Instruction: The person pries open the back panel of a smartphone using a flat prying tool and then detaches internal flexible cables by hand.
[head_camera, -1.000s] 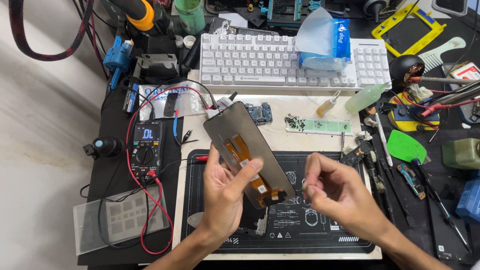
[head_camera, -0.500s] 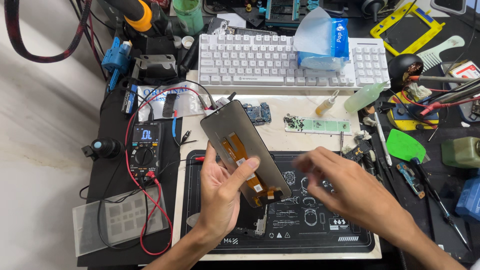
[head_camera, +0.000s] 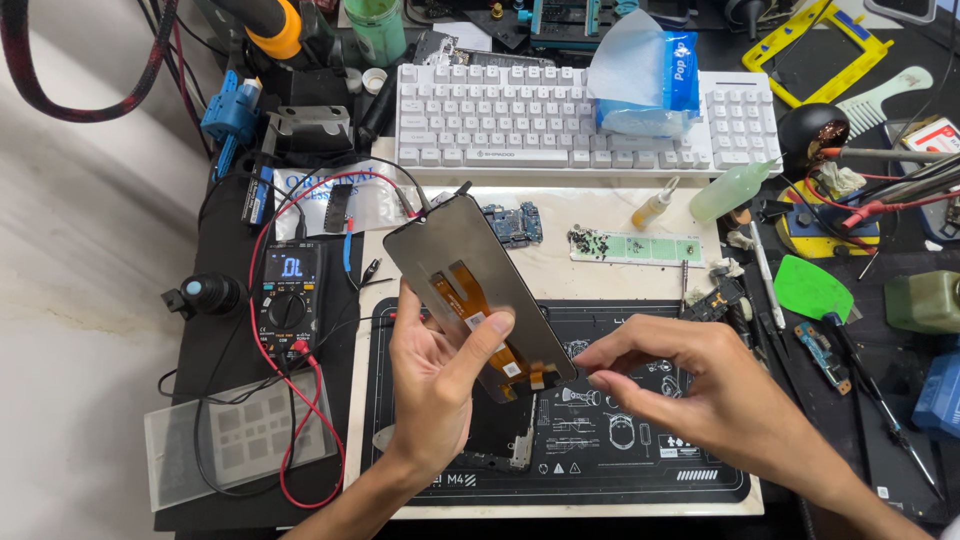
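Your black workbench (head_camera: 215, 350) carries a dark repair mat (head_camera: 640, 470) — behind it the white keyboard (head_camera: 500, 120), left of it the multimeter (head_camera: 290, 300).
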